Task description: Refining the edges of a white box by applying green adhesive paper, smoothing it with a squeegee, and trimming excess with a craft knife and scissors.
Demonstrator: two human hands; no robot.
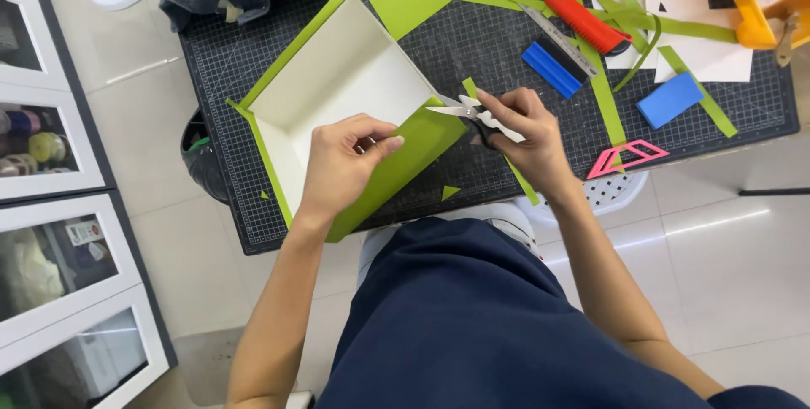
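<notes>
- The box (337, 92), white inside with green paper flaps, lies on the table's cutting mat (472, 46), near its front edge.
- My left hand (342, 164) pinches the near flap.
- My right hand (523, 139) grips scissors (468, 112), blades at the flap's corner; green scraps lie just right.

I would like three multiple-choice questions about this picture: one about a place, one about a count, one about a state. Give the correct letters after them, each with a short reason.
1. Where is the red-handled knife?
A. in the left hand
B. on the cutting mat, beyond the right hand
C. on the floor

2. How many blue blocks lie on the mat?
A. one
B. two
C. four

3. What is the right hand doing?
A. holding scissors at the green flap
B. resting empty
C. holding a ruler

Answers: 1 B, it lies among green strips on the mat. 2 B, one beside the ruler, one farther right. 3 A, the blades meet the flap's edge while the left hand pinches the flap.
</notes>
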